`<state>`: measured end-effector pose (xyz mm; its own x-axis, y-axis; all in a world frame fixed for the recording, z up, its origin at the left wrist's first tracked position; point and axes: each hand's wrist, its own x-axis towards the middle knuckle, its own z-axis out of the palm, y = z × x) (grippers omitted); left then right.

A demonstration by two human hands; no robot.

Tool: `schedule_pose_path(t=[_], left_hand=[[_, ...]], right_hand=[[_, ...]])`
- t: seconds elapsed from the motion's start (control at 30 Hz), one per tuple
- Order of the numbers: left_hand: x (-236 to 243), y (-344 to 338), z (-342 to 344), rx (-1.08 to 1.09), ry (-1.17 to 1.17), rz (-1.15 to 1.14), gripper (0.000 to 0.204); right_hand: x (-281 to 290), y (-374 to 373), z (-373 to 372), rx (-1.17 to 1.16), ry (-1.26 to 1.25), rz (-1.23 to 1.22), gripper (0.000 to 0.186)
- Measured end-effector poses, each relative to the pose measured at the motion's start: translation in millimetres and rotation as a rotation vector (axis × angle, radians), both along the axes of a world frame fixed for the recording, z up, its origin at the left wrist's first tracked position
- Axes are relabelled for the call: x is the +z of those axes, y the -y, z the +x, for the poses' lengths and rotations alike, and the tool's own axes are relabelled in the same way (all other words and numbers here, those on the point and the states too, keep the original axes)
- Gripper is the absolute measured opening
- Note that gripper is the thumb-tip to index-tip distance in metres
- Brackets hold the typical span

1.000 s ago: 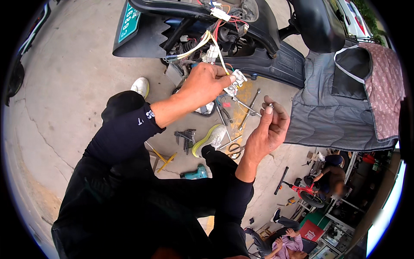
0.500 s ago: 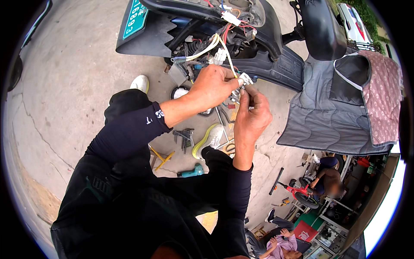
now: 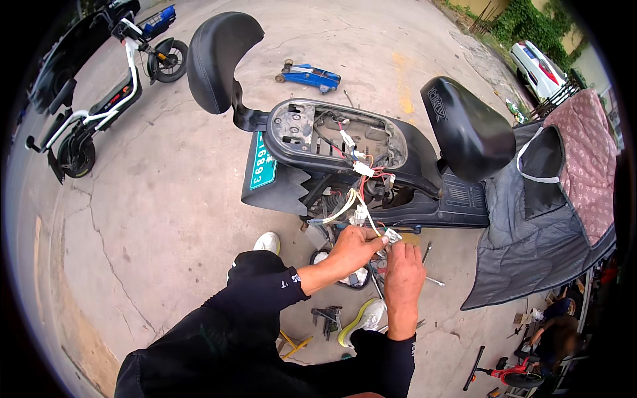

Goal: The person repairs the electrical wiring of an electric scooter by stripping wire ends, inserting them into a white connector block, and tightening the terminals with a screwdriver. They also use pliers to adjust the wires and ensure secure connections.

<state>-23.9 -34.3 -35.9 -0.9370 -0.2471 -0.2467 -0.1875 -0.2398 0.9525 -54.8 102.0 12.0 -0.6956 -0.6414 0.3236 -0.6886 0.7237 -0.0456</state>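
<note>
At the open rear of a black scooter (image 3: 418,205), my left hand (image 3: 352,249) pinches a white connector (image 3: 393,236) on a pale wire. My right hand (image 3: 403,272) meets it from below with curled fingers on the same connector, its fingertips mostly hidden by the hand itself. Red, white and yellow wires with further white plugs (image 3: 363,169) hang from the frame above my hands. Under them on the ground are a black tray of parts (image 3: 342,278), long wrenches (image 3: 434,281) and a black metal tool (image 3: 326,318).
A white-framed scooter (image 3: 119,113) stands at upper left, a blue floor jack (image 3: 308,77) behind the black scooter, a white car (image 3: 534,66) at upper right. A quilted apron (image 3: 504,265) drapes on the right. A person (image 3: 554,338) is beside a red small bike (image 3: 521,365) at lower right.
My right hand has come from the right onto the connector beside my left hand. The view has tilted up, showing more of the scooters and street.
</note>
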Motion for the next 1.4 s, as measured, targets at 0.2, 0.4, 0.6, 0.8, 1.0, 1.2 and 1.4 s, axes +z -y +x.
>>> schedule_pose_path(t=[0.2,0.4,0.6,0.8,1.0,1.2,1.4], left_hand=[[-5,8,3,-0.005,0.002,0.139,0.031],[-2,6,2,0.023,0.042,0.257,0.024],[-10,8,1,-0.017,0.054,0.273,0.027],[-8,7,-1,-0.006,0.089,0.198,0.026],[5,7,2,0.015,0.071,0.177,0.024],[-4,9,1,-0.010,0.083,0.137,0.026],[-12,10,0,0.015,0.071,0.123,0.030]], right_hand=[[-11,3,1,-0.024,-0.065,0.113,0.030],[-19,-2,-3,-0.048,-0.074,0.170,0.019],[-15,-3,1,-0.047,-0.077,0.062,0.017],[-11,-2,9,-0.025,-0.030,0.107,0.012],[-16,-4,3,-0.051,-0.024,0.155,0.018],[-10,0,9,-0.040,-0.087,0.102,0.022],[-15,-1,7,-0.120,-0.033,0.168,0.019]])
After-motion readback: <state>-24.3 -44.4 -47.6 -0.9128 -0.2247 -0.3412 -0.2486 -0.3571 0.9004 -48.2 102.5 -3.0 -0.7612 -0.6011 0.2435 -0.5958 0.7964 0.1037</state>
